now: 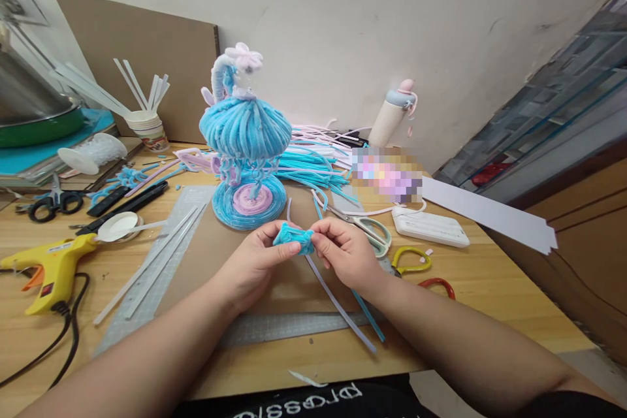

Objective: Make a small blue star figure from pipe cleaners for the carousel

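Observation:
Both my hands pinch a small blue fuzzy pipe-cleaner bundle (294,239) above the table's middle. My left hand (257,261) grips its left side with thumb and fingers closed. My right hand (343,249) pinches its right end. A lilac strip and a blue strip (343,310) trail from the bundle down toward me. Just behind stands a blue and pink pipe-cleaner sculpture (245,144) on a round coiled base.
A yellow glue gun (53,268) with black cord lies at left, near glue sticks (147,261), black scissors (49,201) and a paper cup (147,127). Scissors (367,230), a white case (428,227) and loose pipe cleaners (313,163) lie right of the sculpture. Table edge drops at right.

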Motion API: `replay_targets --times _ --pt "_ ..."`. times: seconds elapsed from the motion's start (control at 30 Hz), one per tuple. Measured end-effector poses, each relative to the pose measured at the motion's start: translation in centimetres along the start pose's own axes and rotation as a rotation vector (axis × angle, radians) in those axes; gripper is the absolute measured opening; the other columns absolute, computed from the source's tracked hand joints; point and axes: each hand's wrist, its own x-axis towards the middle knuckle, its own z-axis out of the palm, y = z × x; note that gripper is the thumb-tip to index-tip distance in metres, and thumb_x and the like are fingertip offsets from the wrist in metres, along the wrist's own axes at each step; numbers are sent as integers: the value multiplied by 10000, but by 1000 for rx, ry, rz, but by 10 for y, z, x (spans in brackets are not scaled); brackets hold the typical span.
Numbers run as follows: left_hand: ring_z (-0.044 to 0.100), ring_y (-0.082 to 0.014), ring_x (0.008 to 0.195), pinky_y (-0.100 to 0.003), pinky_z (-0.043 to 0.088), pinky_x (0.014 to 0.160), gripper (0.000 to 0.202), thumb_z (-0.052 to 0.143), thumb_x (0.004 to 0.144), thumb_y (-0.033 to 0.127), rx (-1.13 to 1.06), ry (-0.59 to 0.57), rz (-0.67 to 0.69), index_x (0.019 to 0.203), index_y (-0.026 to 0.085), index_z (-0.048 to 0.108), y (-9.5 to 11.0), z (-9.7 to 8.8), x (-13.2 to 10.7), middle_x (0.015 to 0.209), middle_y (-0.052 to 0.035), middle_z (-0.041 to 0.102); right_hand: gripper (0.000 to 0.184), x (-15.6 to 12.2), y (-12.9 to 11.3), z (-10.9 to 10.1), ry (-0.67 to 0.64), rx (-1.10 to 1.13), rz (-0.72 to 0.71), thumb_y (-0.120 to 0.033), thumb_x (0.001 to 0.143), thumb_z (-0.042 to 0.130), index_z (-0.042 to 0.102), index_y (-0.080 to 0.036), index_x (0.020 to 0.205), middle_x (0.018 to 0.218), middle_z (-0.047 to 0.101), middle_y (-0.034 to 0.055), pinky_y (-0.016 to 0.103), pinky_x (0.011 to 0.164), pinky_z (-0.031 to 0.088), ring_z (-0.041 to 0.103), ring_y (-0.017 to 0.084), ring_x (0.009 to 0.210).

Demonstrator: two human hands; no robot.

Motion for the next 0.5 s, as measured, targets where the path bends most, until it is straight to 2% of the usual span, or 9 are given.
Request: replay_targets --times 0.1,0.2,0.4,0.5 --pt "580 -110 774 -217 441 728 206 800 677 212 -86 12 -46 848 178 690 -2 4 -1 815 6 655 170 -1 2 3 -3 49 30 -347 888 552 569 -181 855 541 480 -64 184 411 312 410 60 418" --pt "563 -102 720 -210 447 663 210 800 677 232 -71 46 -38 851 177 696 -2 6 -1 798 4 640 175 -2 3 5 13 29 28 -347 889 552 579 -181 843 560 500 -57 181 409 318 416 56 420" --pt "528 -96 658 -206 427 625 170 782 699 270 250 88 70 800 162 698 -1 2 -1 716 9 633 188 -4 1 6 22 10 50 -349 870 568 590 -171 814 541 491 -57 179 401 326 413 57 414" --pt "524 -97 634 -211 423 620 165 781 695 277 309 123 77 768 160 689 -2 0 -1 671 18 623 222 -4 0 9 8 55 100 -381 851 581 582 -163 809 534 498 -58 175 385 320 408 52 393"
